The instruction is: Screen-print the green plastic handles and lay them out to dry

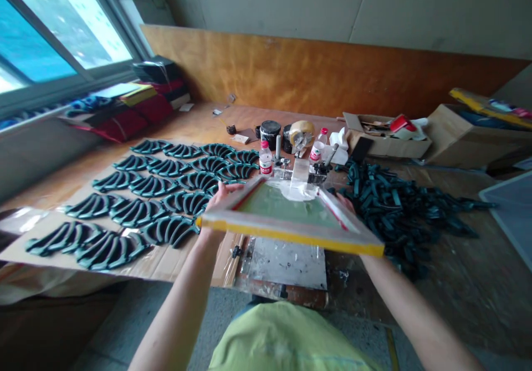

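A screen printing frame (291, 230) with a pale green mesh and yellow tape along its near edge is tilted up in front of me. My left hand (220, 196) grips its left side, with fingers showing beyond the rim. On the right side, my right hand (346, 202) holds the frame, mostly hidden behind it. The frame's far end meets a metal hinge clamp (300, 174) smeared with white. Below lies a grey metal base plate (286, 263) with small dark marks on it.
Rows of dark green curved, ribbed plastic parts (137, 210) lie on cardboard at left. A heap of similar-coloured parts (382, 205) is at right. Behind stand bottles (265, 160), a black tub (270, 133), a tape roll (301, 134) and cardboard boxes (390, 147).
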A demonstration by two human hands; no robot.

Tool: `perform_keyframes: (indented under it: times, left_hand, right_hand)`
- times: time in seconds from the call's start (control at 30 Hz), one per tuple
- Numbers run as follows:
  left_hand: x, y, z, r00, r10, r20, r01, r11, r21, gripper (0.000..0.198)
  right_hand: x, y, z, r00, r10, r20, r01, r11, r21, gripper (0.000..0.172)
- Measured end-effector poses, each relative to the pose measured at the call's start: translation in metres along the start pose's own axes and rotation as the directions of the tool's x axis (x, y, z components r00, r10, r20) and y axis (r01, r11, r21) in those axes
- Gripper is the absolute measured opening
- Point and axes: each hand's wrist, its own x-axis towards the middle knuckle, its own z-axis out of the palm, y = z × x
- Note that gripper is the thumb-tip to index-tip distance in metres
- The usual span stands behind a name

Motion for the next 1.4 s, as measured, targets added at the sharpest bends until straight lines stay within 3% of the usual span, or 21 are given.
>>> perform_keyframes:
  times: [0.1, 0.2, 0.3, 0.43, 0.53, 0.63, 0.73, 0.83, 0.9, 1.03, 1.13, 1.23, 1.3, 1.4]
  left_hand:
    - [-0.025, -0.039, -0.024, 0.971, -0.226, 0.08, 0.217, 0.97, 0.112, 0.061]
    - [-0.039, -0.081, -0.031, 0.941, -0.327, 0.088, 0.319, 0.943, 0.095, 0.082]
    - [-0.04, -0.115, -0.028, 0.938, -0.342, 0.06, 0.336, 0.937, 0.093, 0.098]
    - [-0.033, -0.138, -0.029, 0.935, -0.346, 0.07, 0.338, 0.935, 0.112, 0.093]
    - [-0.03, -0.145, -0.033, 0.935, -0.346, 0.081, 0.333, 0.933, 0.135, 0.087]
    - [-0.029, -0.149, -0.035, 0.936, -0.341, 0.086, 0.327, 0.934, 0.141, 0.081]
    - [-0.03, -0.152, -0.035, 0.938, -0.338, 0.08, 0.324, 0.934, 0.151, 0.08]
    - [-0.032, -0.15, -0.034, 0.943, -0.323, 0.078, 0.306, 0.936, 0.175, 0.077]
    - [-0.033, -0.147, -0.032, 0.948, -0.31, 0.076, 0.294, 0.94, 0.17, 0.076]
    - [-0.035, -0.137, -0.03, 0.947, -0.315, 0.061, 0.305, 0.943, 0.129, 0.077]
    - [-0.036, -0.133, -0.029, 0.937, -0.342, 0.064, 0.334, 0.936, 0.111, 0.076]
    - [-0.039, -0.131, -0.03, 0.925, -0.374, 0.065, 0.365, 0.924, 0.116, 0.076]
    - [-0.038, -0.129, -0.034, 0.917, -0.393, 0.073, 0.382, 0.915, 0.126, 0.075]
    - [-0.029, -0.123, -0.048, 0.924, -0.358, 0.133, 0.332, 0.925, 0.184, 0.06]
  right_hand:
    - [0.013, 0.001, -0.024, 0.986, 0.056, -0.16, -0.056, 0.998, 0.002, 0.043]
    - [0.034, -0.031, -0.025, 0.972, -0.118, -0.204, 0.121, 0.993, 0.001, 0.048]
    - [0.055, -0.064, -0.013, 0.97, -0.23, -0.077, 0.223, 0.971, -0.084, 0.048]
    - [0.065, -0.079, 0.002, 0.974, -0.15, 0.167, 0.18, 0.967, -0.182, 0.02]
    - [0.048, -0.082, 0.009, 0.96, -0.114, 0.256, 0.175, 0.957, -0.23, 0.016]
    - [0.018, -0.083, 0.011, 0.933, -0.221, 0.282, 0.284, 0.936, -0.207, 0.023]
    - [-0.006, -0.078, 0.002, 0.854, -0.392, 0.344, 0.455, 0.881, -0.127, 0.027]
    - [-0.007, -0.071, -0.01, 0.782, -0.482, 0.395, 0.537, 0.843, -0.034, 0.027]
    - [0.001, -0.069, -0.012, 0.804, -0.458, 0.379, 0.502, 0.865, -0.019, 0.022]
    - [0.001, -0.072, 0.006, 0.907, -0.375, 0.191, 0.39, 0.92, -0.046, 0.023]
    - [-0.016, -0.071, 0.015, 0.887, -0.438, 0.147, 0.444, 0.896, -0.006, 0.031]
    - [-0.02, -0.072, 0.01, 0.872, -0.456, 0.178, 0.456, 0.889, 0.041, 0.024]
    - [-0.006, -0.078, 0.004, 0.913, -0.381, 0.146, 0.379, 0.924, 0.046, 0.022]
    - [0.033, -0.086, -0.003, 0.976, -0.208, 0.072, 0.206, 0.978, 0.026, 0.046]
